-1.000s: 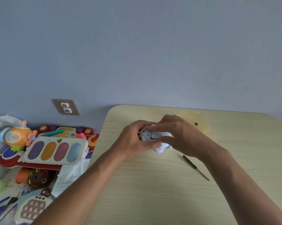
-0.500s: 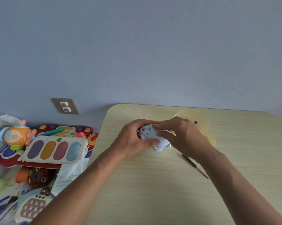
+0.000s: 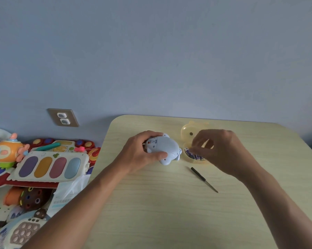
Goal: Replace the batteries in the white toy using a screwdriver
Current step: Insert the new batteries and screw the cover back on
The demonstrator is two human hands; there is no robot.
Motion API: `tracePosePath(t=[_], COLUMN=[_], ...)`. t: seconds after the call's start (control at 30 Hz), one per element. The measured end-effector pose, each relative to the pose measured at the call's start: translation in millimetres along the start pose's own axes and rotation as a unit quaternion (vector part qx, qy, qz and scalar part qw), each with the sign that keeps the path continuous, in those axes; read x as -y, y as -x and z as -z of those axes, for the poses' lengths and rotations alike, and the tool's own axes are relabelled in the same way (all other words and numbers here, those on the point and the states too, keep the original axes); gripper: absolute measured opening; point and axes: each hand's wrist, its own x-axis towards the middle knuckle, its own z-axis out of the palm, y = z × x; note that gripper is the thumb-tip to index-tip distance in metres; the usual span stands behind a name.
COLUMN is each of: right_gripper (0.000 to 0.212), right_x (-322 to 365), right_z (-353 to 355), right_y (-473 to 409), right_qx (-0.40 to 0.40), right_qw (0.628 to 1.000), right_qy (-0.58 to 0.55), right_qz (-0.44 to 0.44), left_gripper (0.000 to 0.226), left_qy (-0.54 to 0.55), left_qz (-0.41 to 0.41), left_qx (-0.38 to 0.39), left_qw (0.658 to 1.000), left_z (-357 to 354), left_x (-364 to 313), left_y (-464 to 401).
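Note:
The white toy (image 3: 165, 147) lies belly-up on the wooden table (image 3: 169, 203), and my left hand (image 3: 142, 151) grips it from the left side. To its right stands a yellow translucent container (image 3: 188, 131) with several purple batteries (image 3: 193, 155) in its lower half. My right hand (image 3: 218, 150) hovers over those batteries, fingertips pinched down at them; whether it holds one is hidden. A black screwdriver (image 3: 203, 179) lies loose on the table in front of the container.
Left of the table sits a pile of colourful toys, among them a cream keyboard toy (image 3: 49, 167) and an orange round toy (image 3: 6, 151). A wall socket (image 3: 62, 117) is on the blue wall behind.
My right hand has left the white toy and moved right, over the batteries in the yellow container. My left hand stays on the toy, whose underside now shows.

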Motion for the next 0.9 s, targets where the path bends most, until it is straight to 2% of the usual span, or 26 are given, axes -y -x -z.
tracePosePath(t=[0.2, 0.43, 0.6, 0.67, 0.73, 0.8, 0.9], right_gripper=[0.018, 0.026, 0.017, 0.015, 0.014, 0.009, 0.009], right_x=[2, 5, 2, -2, -2, 6, 25], right_z=[-7, -22, -28, -26, -18, -6, 5], right_y=[20, 25, 27, 24, 19, 13, 2], right_qx=[0.116, 0.130, 0.126, 0.130, 0.113, 0.078, 0.038], right_qw=[0.975, 0.948, 0.948, 0.955, 0.973, 0.992, 0.986], right_qy=[0.169, 0.273, 0.278, 0.252, 0.180, 0.039, -0.148], right_qz=[-0.086, -0.096, -0.093, -0.092, -0.089, -0.086, -0.066], left_gripper=[0.057, 0.056, 0.056, 0.056, 0.058, 0.060, 0.062], left_qy=[-0.011, -0.021, -0.020, -0.021, -0.017, -0.010, -0.011], left_qz=[0.001, -0.006, -0.006, -0.005, -0.001, 0.005, 0.007], left_qx=[-0.004, -0.006, -0.006, -0.006, -0.003, -0.003, -0.005], left_qw=[1.000, 1.000, 1.000, 1.000, 1.000, 1.000, 1.000], left_z=[-1, -1, -1, -1, -1, -1, -2], left_x=[0, 0, 0, 0, -1, -1, -2], left_y=[0, 1, 1, 1, 1, 1, 1])
